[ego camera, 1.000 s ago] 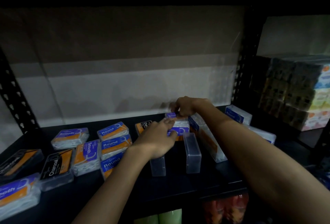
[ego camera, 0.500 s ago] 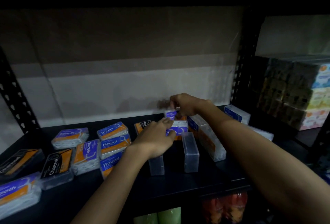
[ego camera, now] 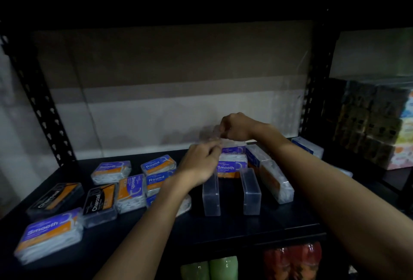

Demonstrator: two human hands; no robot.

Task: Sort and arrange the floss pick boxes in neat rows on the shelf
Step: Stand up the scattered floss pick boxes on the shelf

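Note:
Floss pick boxes lie on a dark shelf [ego camera: 245, 230]. Purple-and-orange Smooth boxes [ego camera: 232, 167] are stacked at the centre back, and two clear boxes [ego camera: 211, 197] stand on edge in front of them. Round boxes [ego camera: 158, 164] and Charcoal boxes [ego camera: 100, 201] lie scattered on the left. My right hand [ego camera: 237, 126] hovers above the stack with curled fingers that pinch a pale, blurred clear box [ego camera: 206, 141]. My left hand [ego camera: 201, 163] reaches in with its fingertips at that box's near end. Blur hides whether it grips.
White-filled boxes [ego camera: 274, 177] stand on edge right of the stack, another [ego camera: 307, 146] at the far right. A Smooth box [ego camera: 49, 232] lies front left. Black uprights [ego camera: 42, 110] frame the bay. Wrapped packs [ego camera: 375, 123] fill the neighbouring shelf; bottles [ego camera: 290, 262] stand below.
My right hand has risen off the top of the stack. My left hand has moved further back and up toward it. The other boxes have not moved.

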